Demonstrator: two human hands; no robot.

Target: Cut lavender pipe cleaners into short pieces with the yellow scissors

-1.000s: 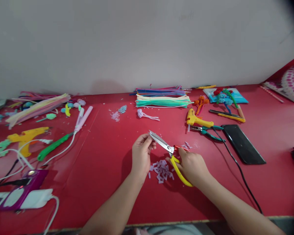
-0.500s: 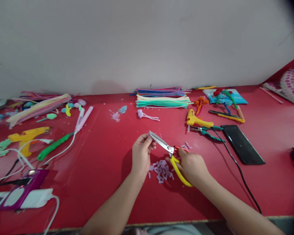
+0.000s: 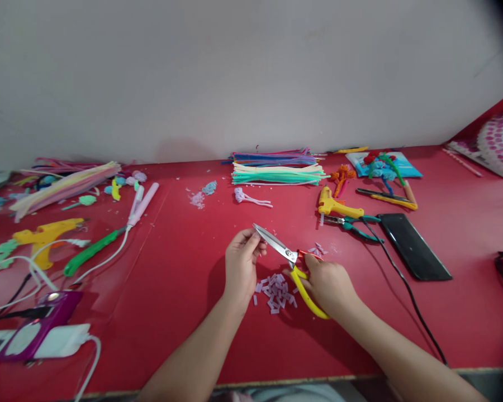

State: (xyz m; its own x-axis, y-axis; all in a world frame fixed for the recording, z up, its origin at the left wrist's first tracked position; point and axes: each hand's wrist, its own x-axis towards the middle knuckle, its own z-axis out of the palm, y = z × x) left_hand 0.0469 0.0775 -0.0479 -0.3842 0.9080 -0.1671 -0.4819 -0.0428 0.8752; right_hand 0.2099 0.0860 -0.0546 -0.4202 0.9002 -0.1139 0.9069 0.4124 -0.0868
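Note:
My right hand (image 3: 329, 283) grips the yellow handles of a pair of scissors (image 3: 283, 251), whose steel blades point up and left. My left hand (image 3: 241, 262) is pinched closed right beside the blade tips; what it holds is too small to make out. Below the blades, between both hands, lies a small pile of short lilac cut pieces (image 3: 275, 292) on the red table (image 3: 184, 268).
Bundles of pipe cleaners (image 3: 276, 167) lie at the back by the wall. A yellow glue gun (image 3: 337, 205), teal pliers (image 3: 354, 223), a black phone (image 3: 414, 245) and a black cable (image 3: 406, 285) sit to the right. At left are another glue gun (image 3: 46, 234), a green tool (image 3: 90, 251) and chargers (image 3: 37, 332).

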